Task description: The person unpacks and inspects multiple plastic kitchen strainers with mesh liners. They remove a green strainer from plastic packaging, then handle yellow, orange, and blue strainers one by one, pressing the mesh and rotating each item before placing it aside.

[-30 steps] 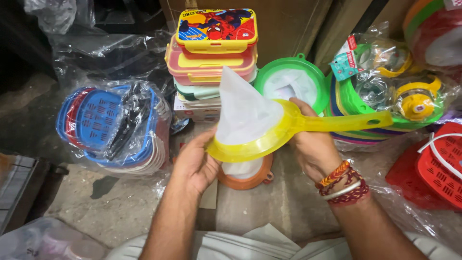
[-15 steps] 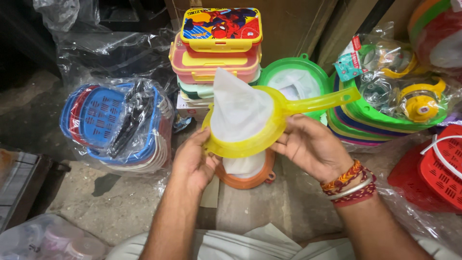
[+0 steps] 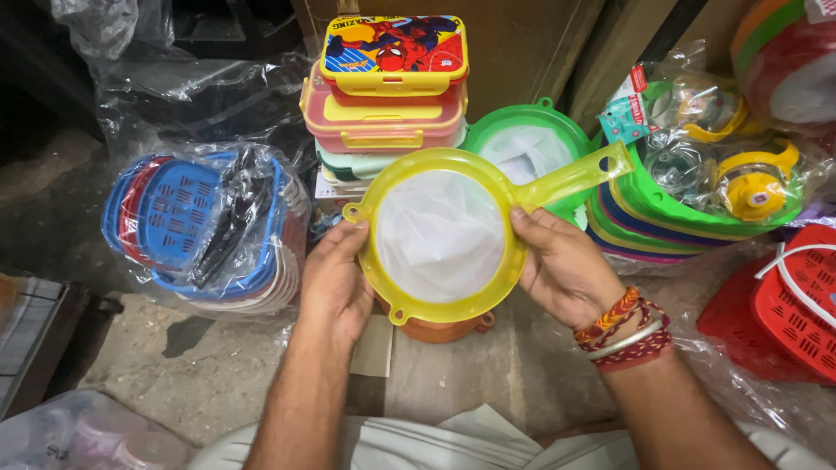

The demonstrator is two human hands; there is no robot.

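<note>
Yellow plastic strainer [image 3: 440,235] with white cloth mesh, held between both hands above the concrete floor [image 3: 218,365], tilted so the open face points toward the camera. Left hand [image 3: 335,283] closed on the left rim, thumb on the front edge just below a small lug, fingers behind the ring. Right hand [image 3: 566,270] closed on the right rim at the root of the handle, thumb on the front edge, fingers behind. Handle clear of both grips, extending up and to the right from the right hand, hanging hole at its tip. White mesh between the two grips, untouched by either thumb.

Orange strainer [image 3: 440,329] directly below the yellow one, mostly hidden by it, resting on the floor. Green strainer [image 3: 527,139] behind, partly covered by the yellow rim and handle. Stack of lunch boxes [image 3: 387,96] behind the top edge of the held strainer, the top box yellow with a printed cartoon lid. Bagged blue and red plastic baskets [image 3: 200,231] well to the left of the left hand. Red basket [image 3: 788,300] at the right edge, near the right forearm. Bagged bottles with yellow lids [image 3: 731,165] at upper right.
</note>
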